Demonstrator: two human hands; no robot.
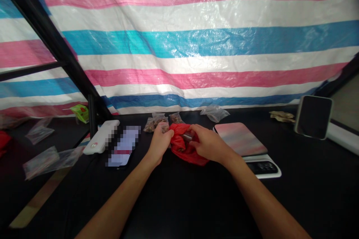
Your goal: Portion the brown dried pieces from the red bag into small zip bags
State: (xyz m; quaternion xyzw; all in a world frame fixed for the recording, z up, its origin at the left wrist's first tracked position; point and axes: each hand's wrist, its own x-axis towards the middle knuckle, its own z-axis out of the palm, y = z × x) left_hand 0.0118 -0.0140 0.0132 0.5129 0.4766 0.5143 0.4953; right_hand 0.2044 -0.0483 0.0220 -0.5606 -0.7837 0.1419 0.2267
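Pinching the red bag (193,157) near its mouth, the left hand (162,141) appears closed on gathered film, while the right hand (209,142) curls partly closed at the other side, a dark, shiny object (188,135) by its thumb and forefinger; whether those fingers hold the object, the film or both cannot be told. The bag rests low over the black table (174,201), between the two hands, left of the scale (241,138) and nearer the person than the packets (159,118). It looks like thin plastic: soft, light in itself, slippery and quick to crumple, though its contents are mostly hidden, so the full weight is uncertain. Several folds of the rim should give a surer hold than one layer, which could tear. The object seems smooth and stiff, probably best taken around its sides.
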